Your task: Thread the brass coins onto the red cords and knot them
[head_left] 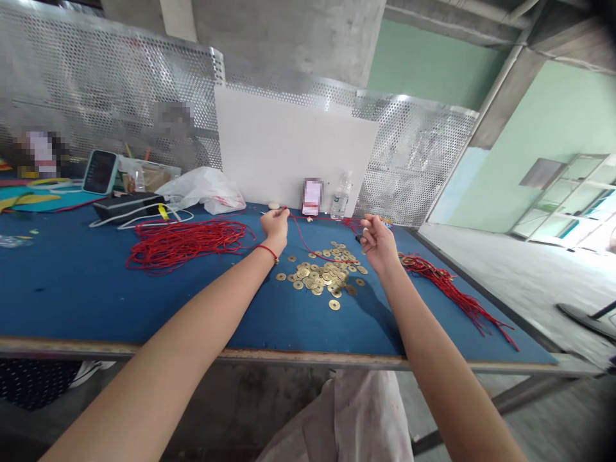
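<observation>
My left hand (pixel 275 228), wearing a thin red bracelet, is closed in a pinch on a red cord (pixel 302 239) above the table's far side. One length of this cord droops from the fingers across the coins; another thin red line runs toward my right hand (pixel 378 242). That hand is raised to the right of the coins, its fingers curled and pinched, seemingly on the cord; its fingertips are small and partly hidden. Between and below both hands lies a loose pile of brass coins (pixel 317 277) with holes in the middle.
A heap of red cords (pixel 187 244) lies left; a knotted red cord bundle (pixel 452 289) lies right. At the back stand a phone (pixel 312 196), a water bottle (pixel 341 196) and a white board (pixel 293 141). A plastic bag (pixel 209 189) and black box (pixel 128 208) sit back left.
</observation>
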A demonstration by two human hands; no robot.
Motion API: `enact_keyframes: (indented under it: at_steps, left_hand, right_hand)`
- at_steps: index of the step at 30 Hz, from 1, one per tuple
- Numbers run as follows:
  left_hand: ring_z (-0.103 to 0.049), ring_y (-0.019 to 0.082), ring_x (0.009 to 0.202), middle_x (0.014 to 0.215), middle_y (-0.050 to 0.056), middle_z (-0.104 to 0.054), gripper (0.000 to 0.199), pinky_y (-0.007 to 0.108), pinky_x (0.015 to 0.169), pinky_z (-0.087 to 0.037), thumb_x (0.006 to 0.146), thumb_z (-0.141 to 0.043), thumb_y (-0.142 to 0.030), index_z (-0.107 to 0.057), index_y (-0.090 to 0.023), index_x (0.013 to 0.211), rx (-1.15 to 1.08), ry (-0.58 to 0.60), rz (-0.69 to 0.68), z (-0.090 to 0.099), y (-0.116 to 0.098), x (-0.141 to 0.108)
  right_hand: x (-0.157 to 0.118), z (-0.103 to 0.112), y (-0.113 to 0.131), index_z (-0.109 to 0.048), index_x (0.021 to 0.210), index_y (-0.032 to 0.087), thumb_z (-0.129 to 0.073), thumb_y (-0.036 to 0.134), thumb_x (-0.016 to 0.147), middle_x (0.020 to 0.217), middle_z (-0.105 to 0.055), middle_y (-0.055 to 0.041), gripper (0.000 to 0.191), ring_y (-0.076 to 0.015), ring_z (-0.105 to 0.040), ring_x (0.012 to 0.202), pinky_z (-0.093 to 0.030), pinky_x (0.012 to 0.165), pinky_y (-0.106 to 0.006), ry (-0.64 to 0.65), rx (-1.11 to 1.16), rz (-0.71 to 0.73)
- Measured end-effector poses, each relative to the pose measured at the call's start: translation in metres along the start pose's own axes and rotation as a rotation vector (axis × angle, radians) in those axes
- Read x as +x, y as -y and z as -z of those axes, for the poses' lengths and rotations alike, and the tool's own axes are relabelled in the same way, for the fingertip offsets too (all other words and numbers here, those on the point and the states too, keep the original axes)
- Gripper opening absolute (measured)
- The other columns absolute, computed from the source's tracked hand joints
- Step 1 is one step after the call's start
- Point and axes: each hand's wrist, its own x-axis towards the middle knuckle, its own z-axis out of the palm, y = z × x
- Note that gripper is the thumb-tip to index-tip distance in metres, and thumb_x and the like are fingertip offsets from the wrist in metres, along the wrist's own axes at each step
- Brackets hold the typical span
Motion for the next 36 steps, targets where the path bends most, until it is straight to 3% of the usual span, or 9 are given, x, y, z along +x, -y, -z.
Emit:
enact_keyframes:
  at_steps: [4, 9, 13, 20, 30, 36]
  left_hand:
    - [-0.059, 0.017, 0.069, 0.068, 0.003, -0.066, 0.011, 0.026, 0.067, -0.042, 0.068, -0.067, -0.024, -0.066, -0.014, 0.066, 0.136, 0.226, -0.222, -0.007, -0.003, -0.013]
    - [-0.063, 0.02, 0.073, 0.074, 0.007, -0.071, 0.015, 0.03, 0.071, -0.045, 0.068, -0.068, -0.028, -0.068, -0.013, 0.069, 0.181, 0.517, -0.27, -0.019, -0.012, -0.042]
    - [-0.063, 0.021, 0.075, 0.074, 0.007, -0.071, 0.015, 0.032, 0.074, -0.046, 0.067, -0.068, -0.028, -0.068, -0.013, 0.067, 0.189, 0.668, -0.31, -0.022, -0.016, -0.054]
    - [-0.062, 0.019, 0.074, 0.071, 0.006, -0.069, 0.014, 0.031, 0.071, -0.046, 0.069, -0.066, -0.027, -0.066, -0.013, 0.066, 0.215, 0.723, -0.288, -0.021, -0.018, -0.057]
    - [-0.064, 0.021, 0.079, 0.076, 0.008, -0.071, 0.011, 0.032, 0.075, -0.048, 0.07, -0.065, -0.025, -0.067, -0.014, 0.07, 0.197, 0.787, -0.35, -0.02, -0.016, -0.055]
    - [-0.064, 0.021, 0.079, 0.079, 0.008, -0.071, 0.014, 0.033, 0.076, -0.049, 0.07, -0.064, -0.026, -0.068, -0.013, 0.073, 0.191, 0.857, -0.379, -0.021, -0.018, -0.057]
  right_hand:
    - [0.001, 0.001, -0.004, -0.066, 0.076, 0.02, -0.063, 0.05, 0.079, 0.056, -0.052, 0.0046, 0.031, -0.0059, -0.023, 0.041, -0.025, 0.038, -0.021, -0.013, -0.221, 0.121]
    - [-0.006, -0.008, -0.016, -0.061, 0.062, 0.017, -0.054, 0.052, 0.084, 0.054, -0.045, 0.0022, 0.042, -0.0102, -0.037, 0.052, -0.029, 0.051, -0.026, 0.294, -0.803, 0.325]
    - [-0.011, -0.011, -0.021, -0.051, 0.058, 0.018, -0.046, 0.045, 0.087, 0.053, -0.042, 0.0027, 0.041, -0.0109, -0.038, 0.055, -0.028, 0.057, -0.026, 0.451, -1.032, 0.344]
    - [-0.013, -0.009, -0.025, -0.042, 0.056, 0.019, -0.043, 0.037, 0.087, 0.053, -0.038, 0.0033, 0.036, -0.011, -0.035, 0.055, -0.022, 0.056, -0.027, 0.572, -1.204, 0.275]
    - [-0.01, -0.007, -0.028, -0.043, 0.054, 0.019, -0.045, 0.037, 0.083, 0.053, -0.04, 0.0034, 0.033, -0.0111, -0.036, 0.056, -0.025, 0.056, -0.026, 0.656, -1.154, 0.141]
    - [-0.007, -0.004, -0.029, -0.044, 0.055, 0.019, -0.043, 0.039, 0.084, 0.052, -0.04, 0.0031, 0.035, -0.0115, -0.036, 0.055, -0.025, 0.056, -0.026, 0.57, -1.174, 0.17]
